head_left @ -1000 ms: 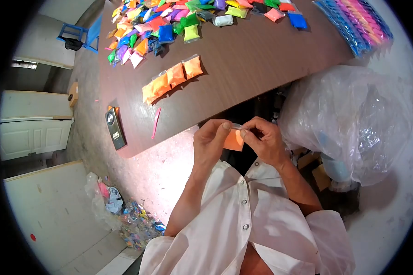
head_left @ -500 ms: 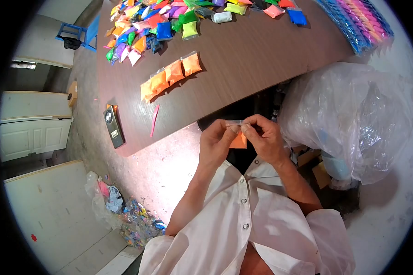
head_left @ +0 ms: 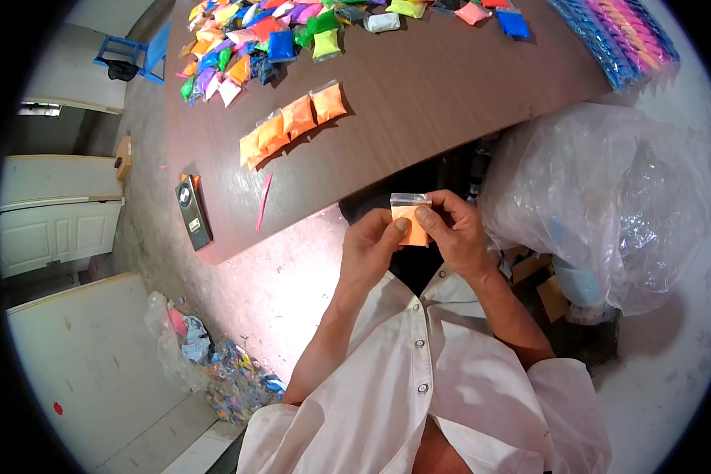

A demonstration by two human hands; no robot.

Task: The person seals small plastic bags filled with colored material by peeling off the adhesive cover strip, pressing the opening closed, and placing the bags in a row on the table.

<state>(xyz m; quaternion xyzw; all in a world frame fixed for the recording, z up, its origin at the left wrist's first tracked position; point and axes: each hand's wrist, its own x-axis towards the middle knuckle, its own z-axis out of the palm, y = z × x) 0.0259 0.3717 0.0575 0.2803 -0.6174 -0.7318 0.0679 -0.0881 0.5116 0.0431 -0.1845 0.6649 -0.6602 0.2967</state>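
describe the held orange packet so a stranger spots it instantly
Start at the brown table, then drop below its near edge to the two hands. The orange packet, clear along its top, is pinched between them, whereas the four orange packets in a row lie on the table.

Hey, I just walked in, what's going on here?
A person is pinching a small orange packet between the left hand and right hand, near the table edge. Four more orange packets lie in a row on the table, with a thin pink stick nearby and a pile of mixed-colour packets beyond.
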